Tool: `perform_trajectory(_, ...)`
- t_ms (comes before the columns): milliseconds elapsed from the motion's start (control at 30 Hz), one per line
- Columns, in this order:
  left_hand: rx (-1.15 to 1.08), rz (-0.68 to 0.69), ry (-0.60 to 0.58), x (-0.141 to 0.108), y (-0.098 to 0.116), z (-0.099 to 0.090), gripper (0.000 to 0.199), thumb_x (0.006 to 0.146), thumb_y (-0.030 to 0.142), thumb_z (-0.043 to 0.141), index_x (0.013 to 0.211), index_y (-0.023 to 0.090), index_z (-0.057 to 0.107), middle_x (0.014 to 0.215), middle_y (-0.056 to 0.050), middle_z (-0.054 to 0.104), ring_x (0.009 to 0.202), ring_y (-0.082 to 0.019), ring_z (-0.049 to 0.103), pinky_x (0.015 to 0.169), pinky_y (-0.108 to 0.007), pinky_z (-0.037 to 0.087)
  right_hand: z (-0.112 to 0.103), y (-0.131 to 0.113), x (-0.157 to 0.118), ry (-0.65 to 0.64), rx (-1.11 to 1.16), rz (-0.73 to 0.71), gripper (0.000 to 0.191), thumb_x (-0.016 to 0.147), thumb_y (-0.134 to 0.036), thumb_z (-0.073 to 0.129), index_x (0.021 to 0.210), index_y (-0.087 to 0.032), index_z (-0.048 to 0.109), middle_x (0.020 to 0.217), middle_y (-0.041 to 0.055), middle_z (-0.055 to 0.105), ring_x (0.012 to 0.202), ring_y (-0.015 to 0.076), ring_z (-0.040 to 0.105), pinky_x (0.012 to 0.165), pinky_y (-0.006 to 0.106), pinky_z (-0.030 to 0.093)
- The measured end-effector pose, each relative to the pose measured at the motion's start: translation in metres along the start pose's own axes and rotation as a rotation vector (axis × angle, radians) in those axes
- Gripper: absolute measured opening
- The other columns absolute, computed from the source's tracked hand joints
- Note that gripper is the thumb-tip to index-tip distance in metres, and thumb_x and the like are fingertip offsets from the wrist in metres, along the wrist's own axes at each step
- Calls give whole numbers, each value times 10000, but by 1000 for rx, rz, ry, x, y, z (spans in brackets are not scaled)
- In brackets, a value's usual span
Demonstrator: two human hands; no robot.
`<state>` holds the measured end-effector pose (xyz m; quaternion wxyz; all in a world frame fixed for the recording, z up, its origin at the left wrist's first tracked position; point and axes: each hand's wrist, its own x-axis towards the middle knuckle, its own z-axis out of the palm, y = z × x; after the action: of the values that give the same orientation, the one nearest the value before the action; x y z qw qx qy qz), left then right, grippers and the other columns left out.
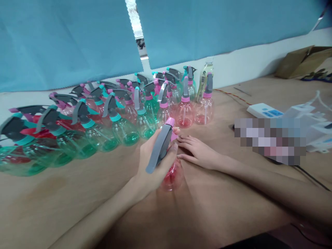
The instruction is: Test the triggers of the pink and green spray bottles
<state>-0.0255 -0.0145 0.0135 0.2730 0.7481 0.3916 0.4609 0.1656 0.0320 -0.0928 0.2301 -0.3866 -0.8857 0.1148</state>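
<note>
I count one pink-nozzled spray bottle [171, 176] at my left hand [155, 178], twenty-plus other spray bottles [129, 134] in rows behind it on the bench [64, 200]; overlap blocks an exact count. One drink bottle [203, 79]: barcode visible, text unreadable. Left hand wraps the sprayer head [158, 152]; right hand [199, 152] open, fingers loosely spread beside it.

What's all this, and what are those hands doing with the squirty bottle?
A person's left hand is gripping a pink spray bottle by its top, below the grey trigger head. The right hand lies beside it on the brown table; I can't tell if it touches the bottle. Lots of other spray bottles, pinkish and green, stand crowded together farther back and to the left.
</note>
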Motion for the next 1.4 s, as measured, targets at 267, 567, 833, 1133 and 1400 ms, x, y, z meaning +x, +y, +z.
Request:
perform_trajectory(267, 0, -5, -3, -1, 0, 0, 213, 855, 233, 585, 1066, 253, 607, 772, 7, 596, 714, -165, 592, 682, -301, 532, 1, 0, 0, 3, 21, 0, 505, 959, -498, 486, 1320, -156, 575, 1422, 167, 544, 1366, 312, 447, 1116, 551, 355)
perform_trajectory(567, 6, -28, -20, -1, -3, -1, 148, 859, 255, 600, 1006, 237, 602, 781, 20, 586, 641, -135, 535, 649, -283, 500, 0, 0, 0, 13, 15, -1, 503, 961, -501, 477, 1320, -163, 576, 1422, 166, 544, 1362, 308, 453, 1114, 547, 361)
perform_trajectory(833, -58, -11, -76, 2, 1, -4, 120, 875, 229, 570, 991, 228, 601, 912, -22, 672, 879, -195, 666, 844, -349, 543, 1, 0, 0, 11, 27, -5, 503, 956, -503, 488, 1324, -171, 573, 1420, 159, 549, 1347, 314, 468, 1105, 555, 370)
perform_trajectory(1133, -32, -35, -57, 1, 1, -6, 75, 853, 289, 596, 852, 221, 565, 755, 0, 632, 693, -170, 621, 687, -327, 545, 2, 1, 0, 8, 6, -2, 525, 956, -512, 486, 1341, -162, 558, 1423, 159, 545, 1356, 310, 458, 1121, 539, 356)
perform_trajectory(1400, -11, -21, -80, 0, 2, -9, 146, 856, 288, 578, 750, 218, 506, 726, 6, 582, 642, -160, 581, 630, -320, 486, 2, 0, -1, 9, -11, 0, 531, 961, -527, 463, 1343, -170, 559, 1449, 152, 521, 1369, 309, 446, 1125, 543, 355)
